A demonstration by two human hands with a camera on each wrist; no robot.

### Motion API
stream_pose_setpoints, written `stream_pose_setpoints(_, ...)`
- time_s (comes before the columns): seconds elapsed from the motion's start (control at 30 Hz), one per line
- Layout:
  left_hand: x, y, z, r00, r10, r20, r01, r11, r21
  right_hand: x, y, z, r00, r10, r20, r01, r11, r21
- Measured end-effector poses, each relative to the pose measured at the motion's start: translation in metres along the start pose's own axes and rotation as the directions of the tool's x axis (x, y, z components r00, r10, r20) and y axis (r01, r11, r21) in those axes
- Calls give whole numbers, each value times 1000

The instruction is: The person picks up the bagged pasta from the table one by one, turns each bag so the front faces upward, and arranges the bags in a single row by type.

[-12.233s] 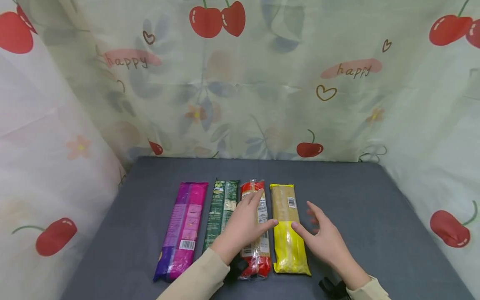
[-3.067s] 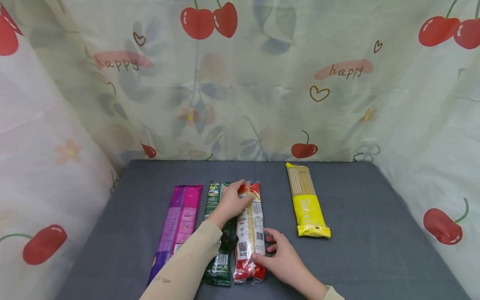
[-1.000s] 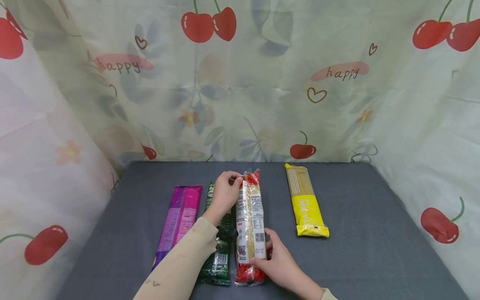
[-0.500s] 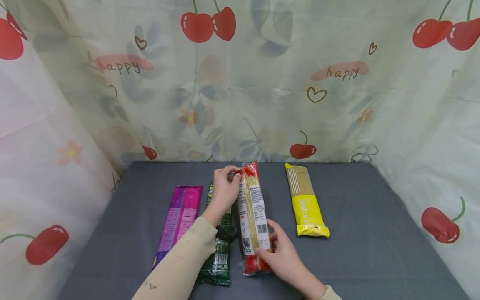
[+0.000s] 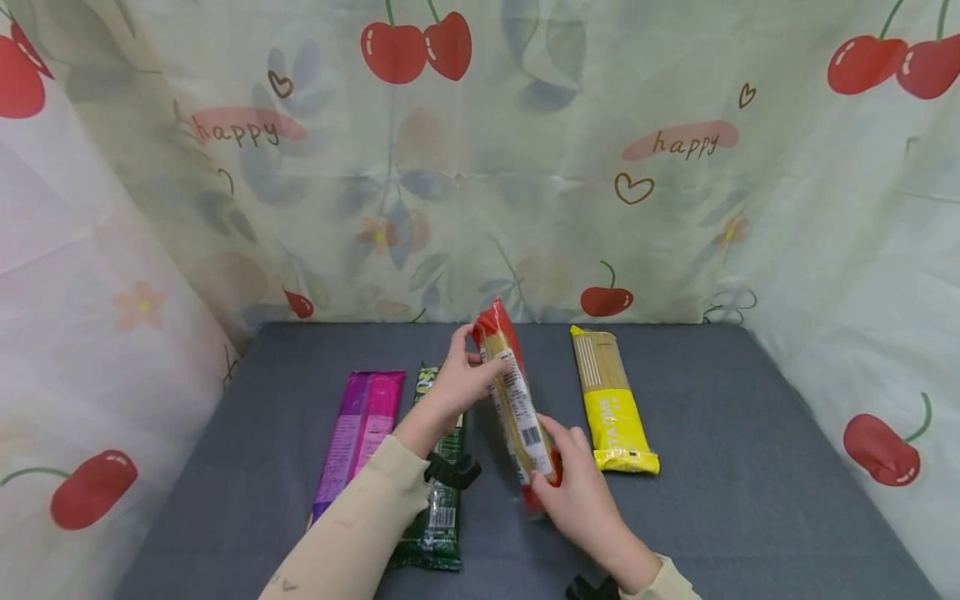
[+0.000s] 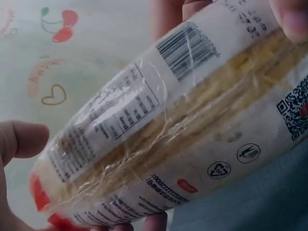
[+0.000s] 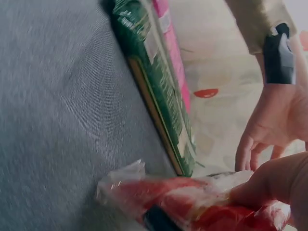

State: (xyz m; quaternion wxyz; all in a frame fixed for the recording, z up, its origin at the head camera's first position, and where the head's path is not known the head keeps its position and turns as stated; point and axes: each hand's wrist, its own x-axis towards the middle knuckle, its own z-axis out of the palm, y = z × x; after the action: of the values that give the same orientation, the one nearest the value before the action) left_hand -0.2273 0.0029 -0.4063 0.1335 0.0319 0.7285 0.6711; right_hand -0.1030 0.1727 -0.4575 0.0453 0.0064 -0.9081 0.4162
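A red-ended packet of spaghetti [image 5: 517,404] with pale strands behind clear film is raised and tilted over the table, its far end higher. My left hand [image 5: 453,379] holds that far end; in the left wrist view its fingers reach under the packet and the thumb [image 6: 26,139] is at the side. The near end is in the grip of my right hand [image 5: 581,492], thumb on the printed face. Beside my left wrist lies a dark green packet [image 5: 446,508], partly covered by the arm. A purple and pink packet [image 5: 367,425] lies farther left, its lower part behind the sleeve.
A yellow packet of pasta [image 5: 618,408] lies slightly slanted at the back right of the grey table [image 5: 735,467]. Printed curtains [image 5: 510,208] close off the back and both sides. Each wrist carries a black strap mount [image 5: 453,472].
The yellow packet has gone from the row to the back right. Both hands have since taken the red-ended packet of spaghetti, lifted its far end, then raised and turned it onto a slant.
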Motion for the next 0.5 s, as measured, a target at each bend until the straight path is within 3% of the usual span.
stream_pose_setpoints(0.13,0,1,-3,1000,-1,-11,0,999,-53,0,-5,0,996,-79,-43,72,985,-156)
stream_pose_setpoints(0.23,0,1,-4,1000,6,-31,-9,996,-85,-1,-7,1,986,-151,-76,124,952,-280)
stream_pose_setpoints(0.3,1,0,-4,999,3,-36,-7,994,-105,-3,-8,2,972,-216,-97,164,910,-381)
stream_pose_setpoints(0.4,3,-2,-3,999,-11,-38,6,991,-136,-5,-9,5,943,-315,-111,212,822,-529)
stream_pose_setpoints(0.5,5,-6,-1,998,-23,-52,15,989,-148,-6,-9,10,922,-372,-105,235,754,-613)
